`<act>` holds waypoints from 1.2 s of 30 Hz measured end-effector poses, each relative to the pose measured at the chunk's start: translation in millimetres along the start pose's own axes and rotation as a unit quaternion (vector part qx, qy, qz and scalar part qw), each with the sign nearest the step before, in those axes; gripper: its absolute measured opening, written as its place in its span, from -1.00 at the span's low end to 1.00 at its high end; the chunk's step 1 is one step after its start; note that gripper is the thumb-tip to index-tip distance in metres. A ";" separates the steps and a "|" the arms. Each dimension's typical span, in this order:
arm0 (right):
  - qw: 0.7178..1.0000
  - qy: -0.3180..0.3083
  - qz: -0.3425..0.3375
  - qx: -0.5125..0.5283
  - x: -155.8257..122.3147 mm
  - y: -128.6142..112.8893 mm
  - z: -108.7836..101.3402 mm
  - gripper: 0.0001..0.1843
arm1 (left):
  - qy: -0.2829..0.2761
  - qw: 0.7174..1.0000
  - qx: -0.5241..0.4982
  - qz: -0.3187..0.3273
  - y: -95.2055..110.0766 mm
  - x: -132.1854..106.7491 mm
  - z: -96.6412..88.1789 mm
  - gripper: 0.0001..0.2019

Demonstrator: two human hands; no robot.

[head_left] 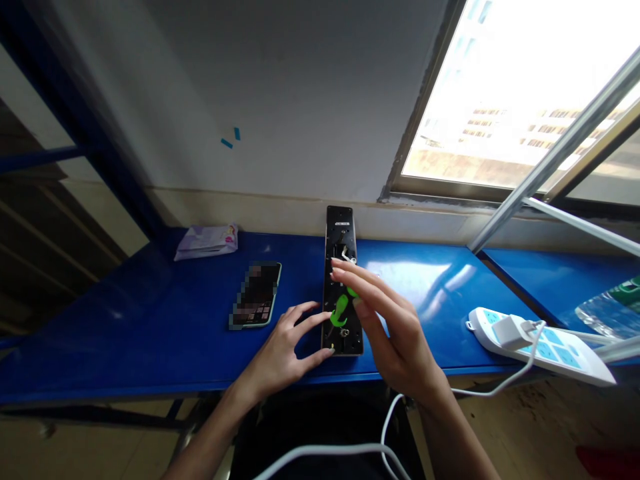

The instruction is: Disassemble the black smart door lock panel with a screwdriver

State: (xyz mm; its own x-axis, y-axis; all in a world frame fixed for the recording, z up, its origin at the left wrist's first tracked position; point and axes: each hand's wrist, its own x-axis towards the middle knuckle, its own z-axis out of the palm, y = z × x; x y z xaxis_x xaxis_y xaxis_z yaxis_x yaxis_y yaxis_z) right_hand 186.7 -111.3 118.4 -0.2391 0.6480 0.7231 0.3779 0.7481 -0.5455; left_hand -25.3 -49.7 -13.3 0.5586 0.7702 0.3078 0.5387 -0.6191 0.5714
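Observation:
A long black panel [343,217] with screws and small fittings lies lengthwise on the blue table, its far end near the wall. On its near half is a bright green, narrow piece with a wider end [341,311]; its exact kind is unclear. My left hand [285,347] is open at the panel's left edge, fingers spread, the index fingertip close to the green piece and the thumb at the near end. Over the panel's right side hovers my right hand [395,320], its fingers stretched out. Another bit of green shows beside its thumb, partly hidden.
Left of the panel lies a phone [265,287], with a tissue packet [207,241] behind it. A power strip [555,357] holds a white charger [513,331] at the right; its cable [495,392] runs toward my lap. Beyond a metal post [515,193] lies a plastic bottle [613,308].

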 end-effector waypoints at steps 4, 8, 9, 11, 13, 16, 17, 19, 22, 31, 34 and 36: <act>0.999 0.043 -0.021 -0.004 2.2 2.0 2.9 -0.48 | -0.005 1.000 0.000 -0.003 1.2 -0.4 -0.7 -0.45; 0.991 0.115 -0.013 -0.073 1.9 5.3 4.0 -0.59 | -0.014 1.000 -0.010 -0.011 2.3 -0.1 -1.6 -0.42; 0.992 0.107 -0.007 -0.072 1.3 5.2 3.3 -0.59 | -0.015 1.000 -0.011 -0.011 2.1 -0.2 -1.6 -0.42; 0.997 0.061 0.001 -0.039 -0.1 4.1 1.1 -0.52 | -0.015 1.000 -0.009 -0.007 1.1 -0.7 -1.1 -0.44; 1.000 0.014 0.000 0.002 -1.1 2.7 -0.3 -0.41 | -0.009 1.000 -0.005 -0.005 -0.1 -1.5 -0.5 -0.45; 1.000 0.014 -0.016 0.010 -1.1 2.7 1.5 -0.38 | -0.001 1.000 0.001 -0.006 -0.9 -2.2 0.2 -0.45; 0.999 0.032 -0.021 -0.001 -0.8 3.4 3.0 -0.41 | -0.001 1.000 0.003 -0.007 -0.8 -2.2 0.2 -0.45; 0.997 0.074 -0.024 -0.028 -0.1 5.1 6.2 -0.50 | -0.005 1.000 0.003 -0.009 -0.2 -1.8 0.1 -0.43; 0.991 0.114 -0.011 -0.063 0.2 6.2 7.6 -0.60 | -0.008 1.000 -0.002 -0.011 0.6 -1.2 -0.2 -0.41; 0.999 0.028 -0.013 0.021 -1.6 1.0 -2.0 -0.43 | -0.007 1.000 -0.016 -0.006 2.6 -0.8 -2.5 -0.46; 0.994 0.102 -0.017 -0.045 -1.8 -2.2 2.4 -0.57 | -0.012 1.000 -0.021 -0.012 3.8 -0.6 -3.2 -0.44; 0.989 0.126 -0.009 -0.080 -1.4 -4.8 3.6 -0.65 | -0.013 1.000 -0.022 -0.013 4.0 -0.7 -3.4 -0.44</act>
State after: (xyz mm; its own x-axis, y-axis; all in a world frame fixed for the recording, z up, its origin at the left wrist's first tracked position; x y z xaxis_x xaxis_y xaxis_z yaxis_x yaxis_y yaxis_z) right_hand 182.0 -115.2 118.5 -0.0240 0.5641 0.8254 0.5177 0.7133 -0.4724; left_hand -25.6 -52.3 -8.6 0.5610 0.7816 0.2726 0.5259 -0.5909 0.6118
